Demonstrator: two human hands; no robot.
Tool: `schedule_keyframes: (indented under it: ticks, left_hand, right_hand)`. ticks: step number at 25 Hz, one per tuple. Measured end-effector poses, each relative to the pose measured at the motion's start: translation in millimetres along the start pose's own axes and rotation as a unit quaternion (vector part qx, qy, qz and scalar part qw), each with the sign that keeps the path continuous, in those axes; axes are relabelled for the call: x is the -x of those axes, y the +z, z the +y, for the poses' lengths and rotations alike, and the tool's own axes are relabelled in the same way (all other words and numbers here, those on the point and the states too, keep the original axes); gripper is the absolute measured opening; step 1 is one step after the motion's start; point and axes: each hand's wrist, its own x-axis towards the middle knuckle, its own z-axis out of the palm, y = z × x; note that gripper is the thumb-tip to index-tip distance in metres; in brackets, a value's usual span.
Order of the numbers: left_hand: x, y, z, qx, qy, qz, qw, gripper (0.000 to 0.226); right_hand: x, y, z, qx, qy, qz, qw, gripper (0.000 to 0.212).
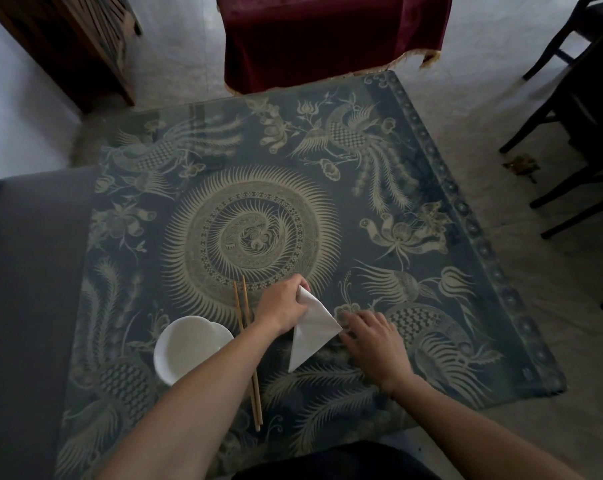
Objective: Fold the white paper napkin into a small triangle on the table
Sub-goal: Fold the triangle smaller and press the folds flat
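1. At the left edge I see a grey sofa [26, 271] pushed up against the tabletop [466, 209], which is covered in a dark blue pattern of pale birds and flowers around a round sunburst.
2. A white bowl [189, 348] sits on the near-left part of the tabletop.
3. Just right of the bowl lie two wooden chopsticks [246, 341], side by side; my left forearm crosses over them.
4. My left hand [284, 308] is closed in a pinch on the top corner of the white napkin [312, 332].
5. The napkin, folded to a triangle, lies near the front centre of the tabletop between both hands, its far corner lifted.
6. My right hand [374, 341] rests palm down with fingers spread loosely, fingertips touching the napkin's right corner, gripping nothing.
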Motion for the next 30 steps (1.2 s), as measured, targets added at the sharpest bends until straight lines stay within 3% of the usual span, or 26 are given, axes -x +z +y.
schedule_keyframes:
  ticks: [4, 12, 18, 30]
  left_hand:
    - [4.1, 2.3, -6.9, 0.058, 0.002, 0.012, 0.998, 0.008]
    - [6.5, 3.6, -17.2, 0.136, -0.042, -0.002, 0.990, 0.023]
    - [17.5, 4.0, -18.5, 0.076, 0.022, 0.027, 0.996, 0.022]
    - [60.2, 20.8, -30.6, -0.041, 0.143, 0.030, 0.988, 0.015]
  right_hand:
    - [-22.3, 1.7, -6.2, -0.034, 0.050, -0.038, 0.997, 0.028]
    - [-46.3, 4.1, -7.6, -0.017, 0.037, -0.045, 0.998, 0.010]
    - [-45.2, 2.5, -7.3, 0.006, -0.002, -0.007, 1.000, 0.004]
    - [-26.8, -2.3, 1.7, -0.005, -0.082, 0.014, 0.997, 0.027]
